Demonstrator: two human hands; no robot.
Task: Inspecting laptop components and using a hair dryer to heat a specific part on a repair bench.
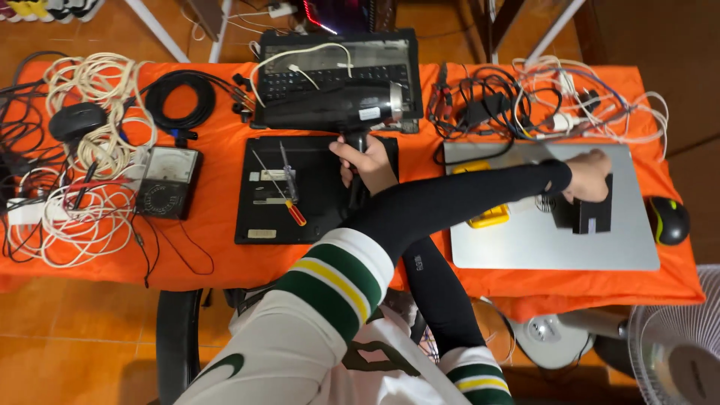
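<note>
My arms are crossed. My right hand (364, 161) reaches left and grips the handle of a black hot-air gun (337, 109), whose body lies across the keyboard of an opened black laptop (390, 56). My left hand (589, 174) reaches right and rests on top of a small black block-shaped device (589, 214). That device stands on a closed silver laptop (547, 240). A flat black panel (262, 206) lies below the hot-air gun, carrying an orange-handled screwdriver (294, 211) and a slim metal tool (286, 169).
An orange cloth (217, 259) covers the table. An analog meter (165, 180), white cable coils (97, 142), a black cable coil (180, 97) and a black mouse (75, 120) sit left. Tangled wires (555, 105), a yellow object (489, 217), another mouse (667, 220) and a floor fan (675, 352) are right.
</note>
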